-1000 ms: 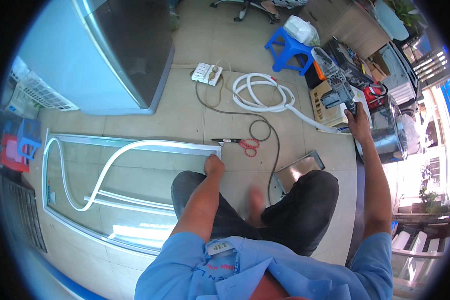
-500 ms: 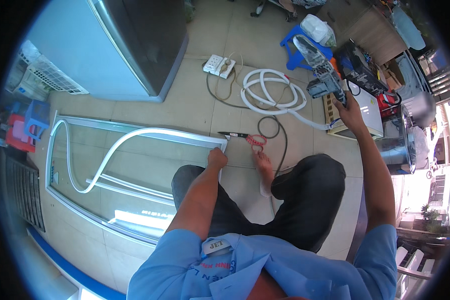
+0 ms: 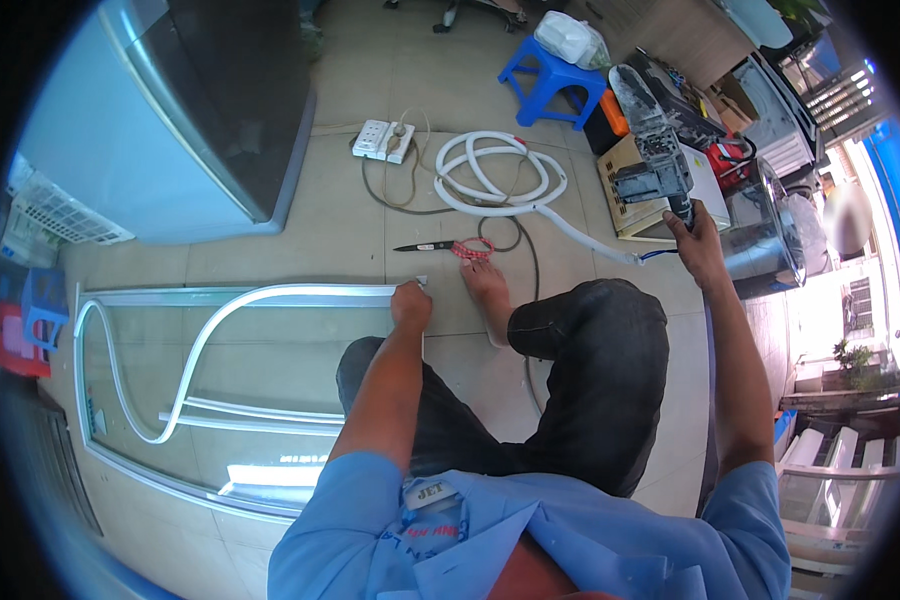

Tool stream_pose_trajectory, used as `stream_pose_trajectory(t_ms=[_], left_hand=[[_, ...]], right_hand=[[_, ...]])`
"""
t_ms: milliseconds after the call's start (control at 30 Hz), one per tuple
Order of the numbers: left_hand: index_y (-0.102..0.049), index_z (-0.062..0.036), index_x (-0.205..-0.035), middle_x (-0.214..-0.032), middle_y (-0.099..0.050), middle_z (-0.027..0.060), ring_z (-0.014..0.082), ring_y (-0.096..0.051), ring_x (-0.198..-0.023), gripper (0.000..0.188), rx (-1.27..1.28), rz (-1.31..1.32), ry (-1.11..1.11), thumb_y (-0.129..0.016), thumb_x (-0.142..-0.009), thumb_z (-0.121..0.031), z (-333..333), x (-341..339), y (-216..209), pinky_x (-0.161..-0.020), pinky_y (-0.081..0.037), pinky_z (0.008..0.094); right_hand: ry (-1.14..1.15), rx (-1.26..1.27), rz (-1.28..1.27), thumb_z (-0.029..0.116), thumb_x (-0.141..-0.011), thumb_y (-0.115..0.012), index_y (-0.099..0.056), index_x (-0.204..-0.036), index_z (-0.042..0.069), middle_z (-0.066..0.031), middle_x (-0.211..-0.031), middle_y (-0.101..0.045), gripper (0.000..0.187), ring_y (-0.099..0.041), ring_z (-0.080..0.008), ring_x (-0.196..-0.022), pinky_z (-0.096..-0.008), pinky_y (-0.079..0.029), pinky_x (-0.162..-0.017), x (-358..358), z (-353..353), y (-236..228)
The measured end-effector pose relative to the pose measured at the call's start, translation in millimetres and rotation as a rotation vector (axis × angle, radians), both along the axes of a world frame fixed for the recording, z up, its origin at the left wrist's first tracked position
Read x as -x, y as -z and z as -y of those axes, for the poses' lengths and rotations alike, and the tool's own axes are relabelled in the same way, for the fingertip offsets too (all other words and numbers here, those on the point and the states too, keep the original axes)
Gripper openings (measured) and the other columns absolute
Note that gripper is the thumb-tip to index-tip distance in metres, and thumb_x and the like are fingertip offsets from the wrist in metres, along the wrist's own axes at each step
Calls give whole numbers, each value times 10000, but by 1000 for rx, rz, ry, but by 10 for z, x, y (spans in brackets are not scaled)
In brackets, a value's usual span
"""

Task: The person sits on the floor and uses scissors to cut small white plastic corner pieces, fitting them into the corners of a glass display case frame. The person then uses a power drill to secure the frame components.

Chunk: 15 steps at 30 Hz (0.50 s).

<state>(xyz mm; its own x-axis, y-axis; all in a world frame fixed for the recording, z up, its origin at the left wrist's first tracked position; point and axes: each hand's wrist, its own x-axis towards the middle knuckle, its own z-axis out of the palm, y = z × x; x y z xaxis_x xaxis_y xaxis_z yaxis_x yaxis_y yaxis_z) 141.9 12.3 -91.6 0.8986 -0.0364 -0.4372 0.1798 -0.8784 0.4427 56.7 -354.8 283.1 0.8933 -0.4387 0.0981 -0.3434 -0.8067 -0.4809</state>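
Observation:
At the right, my right hand [image 3: 697, 245] is closed round the handle of a dusty grey power tool [image 3: 660, 160], which is raised above the floor with its long rounded front pointing away. My left hand [image 3: 411, 306] is a fist at the near right corner of a glass panel's metal frame [image 3: 150, 297]. It grips the end of a white flexible strip [image 3: 300, 291]; my fingers hide the exact grip. The strip runs along the frame's far edge, then loops loosely over the glass. A knife [image 3: 425, 247] and red-handled scissors [image 3: 473, 248] lie by my bare foot [image 3: 487, 290].
A coiled white hose [image 3: 450, 185] and a white power strip [image 3: 383, 141] lie ahead. A grey-blue refrigerator [image 3: 150, 130] stands far left. The blue stool [image 3: 550, 85] bears a white bag. Boxes and a cream appliance [image 3: 620, 200] crowd the right.
The whole view has shifted, moving the scene leftward. My right hand has carried the power tool rightward, from beside the stool to in front of the boxes. My left hand stays at the frame's corner.

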Motion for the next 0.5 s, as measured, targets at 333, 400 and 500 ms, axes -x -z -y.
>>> stream_pose_trajectory(t_ms=[333, 400, 500], left_hand=[[-628, 71, -1040, -1066, -686, 283, 403, -686, -1019, 388, 86, 85, -44, -611, -850, -267, -135, 113, -23, -897, -555, 458], [-611, 84, -1062, -1069, -684, 287, 410, -683, -1024, 441, 102, 60, -70, -613, -844, -300, -248, 79, -65, -899, -554, 459], [-635, 83, -1131, -1151, -670, 279, 403, -667, -1071, 569, 108, -72, -94, -647, -807, -384, -475, -22, -101, -956, -527, 447]], right_hand=[[107, 91, 102, 356, -928, -642, -577, -1144, -25, -222, -1010, -667, 442, -642, -322, -967, -407, -461, -865, 239, 76, -163], [76, 84, 134, 351, -925, -650, -581, -1143, -30, -225, -1014, -665, 443, -642, -303, -980, -403, -460, -872, 232, 33, -247], [70, 107, 128, 339, -929, -652, -584, -1166, -30, -215, -1053, -666, 443, -632, -285, -1014, -388, -452, -903, 130, -94, -330]])
